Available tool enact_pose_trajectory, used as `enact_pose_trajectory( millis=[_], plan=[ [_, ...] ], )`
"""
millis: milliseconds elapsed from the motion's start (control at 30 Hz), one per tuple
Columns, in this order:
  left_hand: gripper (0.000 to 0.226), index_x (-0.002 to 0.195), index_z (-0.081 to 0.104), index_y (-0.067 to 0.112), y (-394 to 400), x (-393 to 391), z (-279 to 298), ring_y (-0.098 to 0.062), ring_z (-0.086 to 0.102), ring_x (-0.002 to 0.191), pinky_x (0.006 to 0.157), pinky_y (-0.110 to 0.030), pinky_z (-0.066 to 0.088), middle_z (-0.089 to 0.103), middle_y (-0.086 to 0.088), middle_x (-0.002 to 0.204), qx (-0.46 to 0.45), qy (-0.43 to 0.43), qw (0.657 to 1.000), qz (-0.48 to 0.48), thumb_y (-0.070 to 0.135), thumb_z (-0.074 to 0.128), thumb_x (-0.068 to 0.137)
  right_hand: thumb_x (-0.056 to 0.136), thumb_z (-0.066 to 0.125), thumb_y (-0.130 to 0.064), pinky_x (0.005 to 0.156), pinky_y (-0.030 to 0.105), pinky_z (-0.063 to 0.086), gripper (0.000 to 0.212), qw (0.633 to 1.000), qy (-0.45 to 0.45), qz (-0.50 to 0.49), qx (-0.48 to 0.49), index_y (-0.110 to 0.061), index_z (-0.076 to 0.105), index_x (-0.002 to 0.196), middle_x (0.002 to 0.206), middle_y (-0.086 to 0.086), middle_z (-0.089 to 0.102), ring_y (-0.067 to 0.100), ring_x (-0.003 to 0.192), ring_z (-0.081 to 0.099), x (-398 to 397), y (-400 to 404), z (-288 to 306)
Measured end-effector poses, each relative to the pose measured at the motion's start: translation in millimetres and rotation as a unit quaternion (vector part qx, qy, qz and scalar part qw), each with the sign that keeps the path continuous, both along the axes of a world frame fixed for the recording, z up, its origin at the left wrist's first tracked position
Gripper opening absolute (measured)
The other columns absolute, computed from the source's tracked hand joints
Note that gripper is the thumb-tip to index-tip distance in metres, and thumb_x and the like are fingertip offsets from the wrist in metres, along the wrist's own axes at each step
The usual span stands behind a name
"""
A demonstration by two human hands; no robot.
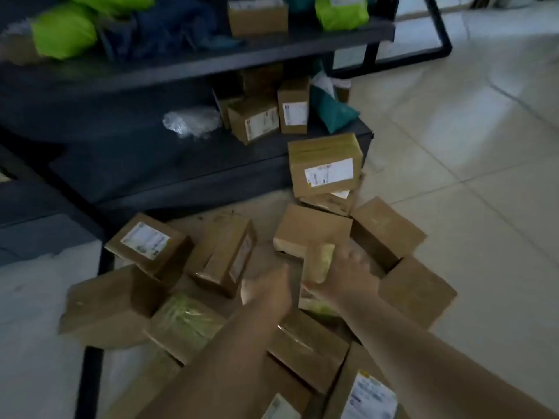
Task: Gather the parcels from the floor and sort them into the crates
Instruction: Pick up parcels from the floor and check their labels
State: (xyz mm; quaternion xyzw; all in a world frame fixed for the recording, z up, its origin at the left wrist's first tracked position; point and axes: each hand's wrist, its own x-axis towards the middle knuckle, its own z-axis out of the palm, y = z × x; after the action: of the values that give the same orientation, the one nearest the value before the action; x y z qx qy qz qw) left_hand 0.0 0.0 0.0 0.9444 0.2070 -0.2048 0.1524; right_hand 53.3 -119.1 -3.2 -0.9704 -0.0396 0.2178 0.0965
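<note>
Both hands reach down into a pile of cardboard parcels on the tiled floor. The right hand grips a small parcel, with the fingers curled over its far edge; this parcel sits near the middle of the pile. The left hand is extended just beside it, to the left. Motion blur hides the left fingers, so it cannot be determined whether that hand is open or closed, or whether it touches a parcel.

Pile layout:
- A labelled box lies at the upper left of the pile.
- A larger labelled box is stacked at the far end, against the lower shelf of a dark rack.
- A labelled box lies at the near edge, between the forearms.

Rack contents:
- The lower shelf holds several brown boxes, a teal bag and a clear plastic bag.
- The upper shelf holds lime-green bags and one brown box.

No crate can be identified in the head view.
</note>
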Motion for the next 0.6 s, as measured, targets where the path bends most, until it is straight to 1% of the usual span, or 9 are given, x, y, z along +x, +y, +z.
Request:
enact_pose_trajectory(
  millis=[33, 100, 167, 233, 300, 333, 400, 500, 600],
  plan=[
    [0.043, 0.135, 0.037, 0.031, -4, 4, -18, -0.024, 0.049, 0.12, 0.096, -0.036, 0.041, 0.051, -0.002, 0.133, 0.003, 0.016, 1.0, -0.002, 0.02, 0.04, 0.094, 0.058, 0.059, -0.079, 0.097, 0.051, 0.038, 0.122, 1.0, 0.022, -0.017, -0.011, -0.021, -0.002, 0.147, 0.153, 0.01, 0.014, 0.034, 0.138, 0.021, 2, 2, -19],
    [0.045, 0.139, 0.032, 0.035, -6, 14, -56, -0.023, 0.047, 0.123, 0.101, -0.039, 0.04, 0.047, -0.001, 0.138, -0.011, 0.017, 0.999, 0.038, 0.024, 0.037, 0.096, 0.053, 0.058, -0.083, 0.1, 0.055, 0.035, 0.134, 0.998, 0.045, -0.052, -0.003, -0.02, -0.014, 0.146, 0.155, 0.012, 0.0, 0.036, 0.139, 0.014, 7, 8, -49],
    [0.041, 0.136, 0.038, 0.033, -3, 24, -89, -0.025, 0.05, 0.12, 0.099, -0.039, 0.041, 0.05, -0.002, 0.135, -0.064, -0.015, 0.995, 0.078, 0.026, 0.034, 0.095, 0.05, 0.06, -0.084, 0.101, 0.055, 0.033, 0.139, 0.994, 0.03, -0.087, 0.051, -0.02, -0.02, 0.144, 0.154, 0.012, -0.002, 0.036, 0.138, 0.012, 18, 14, -70],
    [0.035, 0.125, 0.049, 0.026, -6, 23, -111, -0.029, 0.055, 0.113, 0.097, -0.04, 0.043, 0.057, -0.007, 0.126, -0.129, -0.058, 0.985, 0.099, 0.023, 0.034, 0.095, 0.05, 0.065, -0.078, 0.1, 0.055, 0.033, 0.139, 0.993, 0.018, -0.091, 0.079, -0.021, -0.021, 0.144, 0.154, 0.011, -0.001, 0.036, 0.138, 0.012, 27, 16, -83],
    [0.034, 0.121, 0.055, 0.026, -12, 18, -120, -0.03, 0.056, 0.109, 0.099, -0.046, 0.04, 0.062, -0.007, 0.118, -0.177, -0.092, 0.97, 0.14, 0.021, 0.034, 0.094, 0.049, 0.069, -0.073, 0.099, 0.055, 0.033, 0.14, 0.994, 0.021, -0.085, 0.07, -0.023, -0.021, 0.143, 0.153, 0.01, -0.003, 0.036, 0.137, 0.011, 32, 14, -85],
    [0.035, 0.121, 0.055, 0.028, -14, 14, -122, -0.029, 0.056, 0.11, 0.101, -0.048, 0.038, 0.063, -0.006, 0.116, -0.186, -0.105, 0.963, 0.162, 0.021, 0.034, 0.093, 0.048, 0.069, -0.073, 0.098, 0.055, 0.034, 0.14, 0.994, 0.029, -0.084, 0.07, -0.024, -0.022, 0.143, 0.152, 0.009, -0.003, 0.035, 0.137, 0.012, 32, 12, -85],
    [0.037, 0.125, 0.053, 0.03, -20, 6, -119, -0.026, 0.055, 0.111, 0.104, -0.048, 0.035, 0.064, -0.004, 0.116, -0.185, -0.123, 0.96, 0.169, 0.02, 0.034, 0.094, 0.048, 0.07, -0.074, 0.097, 0.055, 0.035, 0.14, 0.994, 0.026, -0.079, 0.068, -0.025, -0.022, 0.143, 0.151, 0.01, -0.003, 0.035, 0.137, 0.012, 30, 10, -84],
    [0.036, 0.122, 0.055, 0.031, -21, 4, -116, -0.027, 0.057, 0.106, 0.1, -0.048, 0.039, 0.065, -0.005, 0.114, -0.223, -0.135, 0.952, 0.157, 0.021, 0.036, 0.093, 0.05, 0.072, -0.068, 0.097, 0.054, 0.036, 0.137, 0.995, 0.026, -0.074, 0.065, -0.025, -0.017, 0.145, 0.15, 0.011, 0.004, 0.037, 0.134, 0.018, 33, 8, -78],
    [0.031, 0.117, 0.058, 0.032, -22, 9, -111, -0.027, 0.058, 0.105, 0.096, -0.045, 0.043, 0.065, -0.005, 0.114, -0.256, -0.126, 0.946, 0.151, 0.033, 0.041, 0.092, 0.048, 0.073, -0.065, 0.097, 0.054, 0.037, 0.133, 0.996, 0.028, -0.061, 0.061, -0.027, -0.007, 0.146, 0.146, 0.011, 0.014, 0.037, 0.131, 0.022, 39, -3, -73]
  ],
)
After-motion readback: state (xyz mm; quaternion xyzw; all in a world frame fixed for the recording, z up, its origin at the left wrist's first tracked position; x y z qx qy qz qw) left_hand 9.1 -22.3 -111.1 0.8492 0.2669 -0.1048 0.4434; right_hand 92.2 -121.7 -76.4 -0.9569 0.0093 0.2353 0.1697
